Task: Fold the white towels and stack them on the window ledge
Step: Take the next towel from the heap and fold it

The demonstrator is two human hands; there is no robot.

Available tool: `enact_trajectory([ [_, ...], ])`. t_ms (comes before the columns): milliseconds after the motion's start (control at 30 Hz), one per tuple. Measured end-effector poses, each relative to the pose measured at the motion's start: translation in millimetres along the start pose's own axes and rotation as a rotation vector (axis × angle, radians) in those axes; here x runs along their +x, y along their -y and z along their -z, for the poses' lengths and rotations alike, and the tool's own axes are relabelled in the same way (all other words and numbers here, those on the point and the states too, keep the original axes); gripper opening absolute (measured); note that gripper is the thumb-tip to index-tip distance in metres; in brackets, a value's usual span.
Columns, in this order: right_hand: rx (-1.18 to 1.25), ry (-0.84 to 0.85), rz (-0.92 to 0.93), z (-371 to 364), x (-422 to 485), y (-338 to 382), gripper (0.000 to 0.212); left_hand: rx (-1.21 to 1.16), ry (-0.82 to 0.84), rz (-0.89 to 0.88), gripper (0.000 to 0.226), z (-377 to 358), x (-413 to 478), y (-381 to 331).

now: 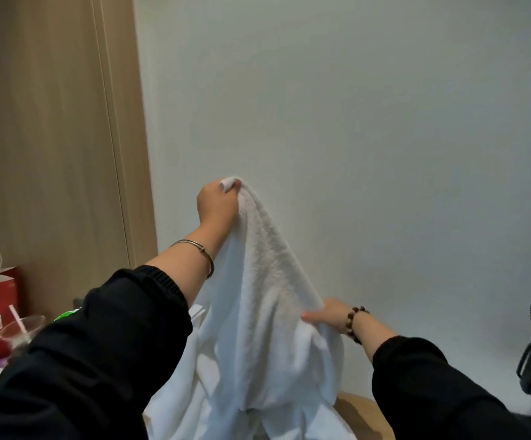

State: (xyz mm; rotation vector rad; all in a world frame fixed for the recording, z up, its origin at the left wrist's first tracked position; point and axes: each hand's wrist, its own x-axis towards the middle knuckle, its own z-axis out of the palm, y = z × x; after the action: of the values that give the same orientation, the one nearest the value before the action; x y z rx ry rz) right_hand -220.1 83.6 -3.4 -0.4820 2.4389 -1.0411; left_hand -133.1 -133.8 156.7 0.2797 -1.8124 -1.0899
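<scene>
white terry towel point(267, 281) held unfolded before the pale grey wall point(353, 122), corner pinched high by left hand point(216, 201), edge grasped lower by right hand point(324, 314); folding barely begun (window ledge and stack unseen).

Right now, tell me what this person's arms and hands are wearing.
The left sleeve and right sleeve are black, the left with a ribbed cuff. The left hand has a thin metal bangle at its wrist; the right hand has a bracelet of dark brown beads. No gloves; no rings visible.
</scene>
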Motion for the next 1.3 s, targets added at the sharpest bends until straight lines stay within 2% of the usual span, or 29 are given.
enact_trajectory([
  [67, 0.052, -0.260, -0.028, 1, -2, 5, 0.047, -0.044, -0.071, 0.068, 0.022, 4, 4, -2],
  [133, 0.258, -0.480, 0.044, 13, -7, 38, 0.036, -0.071, -0.161, 0.116, 0.024, 11, 11, -10],
  [200, 0.290, -0.671, 0.137, 39, -18, 86, 0.042, -0.073, -0.224, 0.113, 0.027, 20, 23, -24],
  [300, 0.168, -0.874, 0.331, 82, -49, 167, 0.043, -0.104, -0.295, 0.064, 0.028, 31, 39, -57],
  [433, 0.176, -1.134, 0.668, 126, -115, 272, 0.028, -0.318, -0.423, -0.052, 0.019, 45, 64, -120],
  [500, 0.292, -1.253, 0.842, 136, -142, 306, 0.033, -0.429, -0.565, -0.140, 0.022, 54, 69, -149],
  [533, 0.335, -1.239, 0.911, 139, -148, 315, 0.036, -0.430, -0.610, -0.209, 0.024, 58, 70, -156],
  [567, 0.291, -1.138, 0.914, 140, -148, 317, 0.035, -0.379, -0.595, -0.281, 0.021, 60, 66, -158],
  [633, -0.082, -0.802, 0.657, 132, -130, 308, 0.030, -0.025, -0.343, -0.324, 0.013, 56, 62, -139],
  [667, -0.241, -0.678, 0.521, 127, -117, 297, 0.029, 0.139, -0.192, -0.284, 0.014, 53, 61, -121],
  [700, -0.296, -0.659, 0.471, 125, -107, 286, 0.029, 0.243, -0.124, -0.213, 0.018, 54, 59, -103],
  [733, -0.282, -0.710, 0.481, 124, -101, 275, 0.030, 0.228, -0.159, -0.128, 0.021, 58, 57, -87],
  [800, -0.191, -0.858, 0.529, 127, -96, 255, 0.031, 0.104, -0.329, 0.013, 0.022, 73, 50, -69],
  [833, -0.142, -0.877, 0.543, 131, -95, 245, 0.034, 0.116, -0.356, 0.054, 0.020, 80, 47, -64],
  [967, -0.083, -0.712, 0.532, 144, -92, 215, 0.046, 0.476, -0.171, 0.102, 0.018, 95, 54, -46],
  [1033, -0.021, -0.638, 0.573, 143, -90, 205, 0.047, 0.656, -0.067, 0.011, 0.032, 89, 56, -45],
  [1100, -0.004, -0.547, 0.620, 135, -86, 200, 0.041, 0.658, 0.170, -0.228, 0.057, 71, 48, -55],
  [1133, -0.021, -0.500, 0.640, 129, -85, 199, 0.037, 0.550, 0.362, -0.300, 0.067, 59, 40, -64],
  [1167, -0.034, -0.461, 0.655, 122, -84, 199, 0.033, 0.418, 0.574, -0.279, 0.071, 48, 30, -74],
  [1200, -0.036, -0.429, 0.665, 117, -83, 200, 0.031, 0.328, 0.748, -0.230, 0.065, 38, 23, -80],
  [1233, -0.028, -0.405, 0.669, 112, -82, 199, 0.029, 0.303, 0.850, -0.200, 0.049, 30, 19, -79],
  [1267, -0.013, -0.388, 0.674, 110, -81, 197, 0.028, 0.318, 0.880, -0.183, 0.030, 24, 19, -75],
  [1300, -0.013, -0.379, 0.675, 108, -81, 194, 0.027, 0.354, 0.840, -0.188, 0.019, 22, 20, -69],
])
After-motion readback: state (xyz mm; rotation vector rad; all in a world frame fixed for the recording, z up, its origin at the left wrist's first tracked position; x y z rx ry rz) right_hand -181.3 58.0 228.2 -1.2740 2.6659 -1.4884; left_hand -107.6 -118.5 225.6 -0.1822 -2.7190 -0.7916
